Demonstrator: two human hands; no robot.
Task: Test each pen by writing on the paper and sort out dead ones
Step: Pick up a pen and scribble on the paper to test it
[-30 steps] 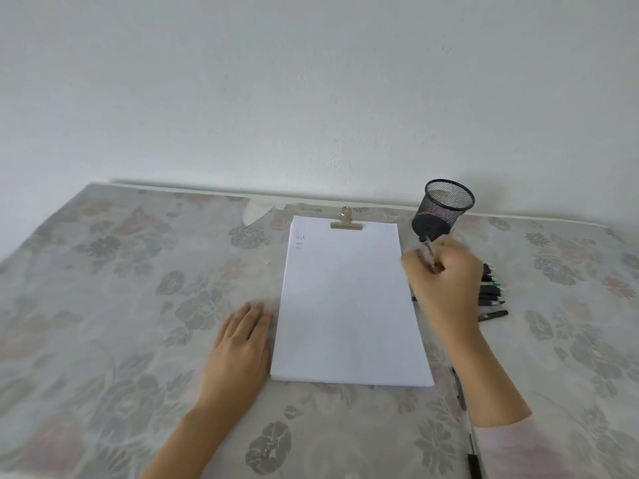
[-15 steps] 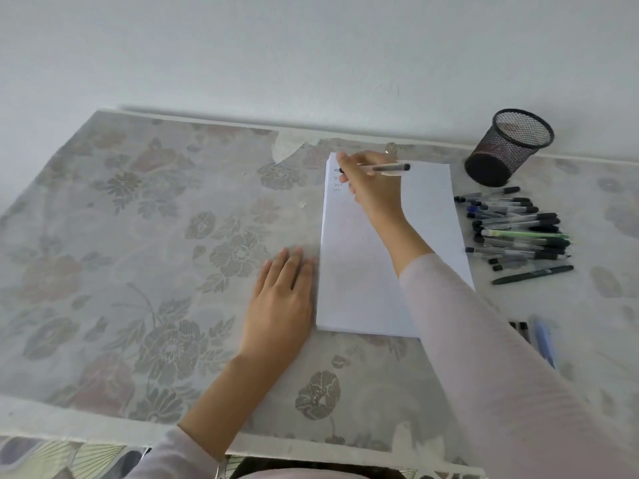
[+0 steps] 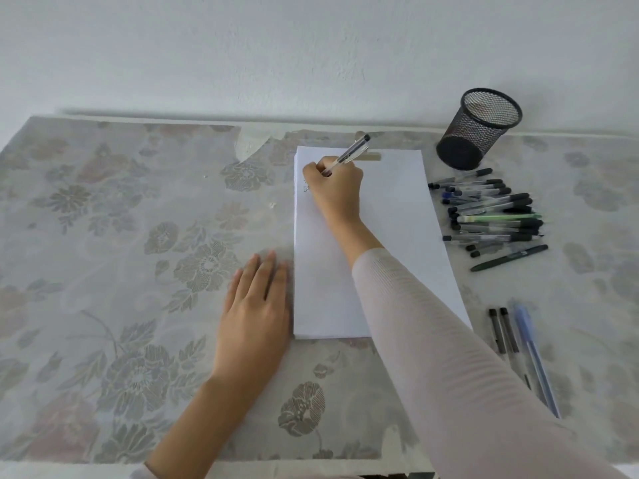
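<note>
A stack of white paper (image 3: 397, 236) lies on the flowered tablecloth, held by a brass clip at its far edge. My right hand (image 3: 337, 190) grips a clear pen with a black cap (image 3: 352, 150) and holds its tip at the paper's upper left corner, beside small marks. My left hand (image 3: 257, 305) lies flat, fingers together, against the paper's left edge. A pile of several pens (image 3: 491, 216) lies right of the paper.
A black mesh pen cup (image 3: 480, 127), empty, stands at the back right by the wall. Two black pens (image 3: 501, 328) and a blue pen (image 3: 534, 354) lie apart at the near right. The table's near edge runs along the bottom.
My right hand took a pen from the right-hand pile, carried it left to the paper's top left corner, and now has it upright in a writing grip. The camera tilted down.
</note>
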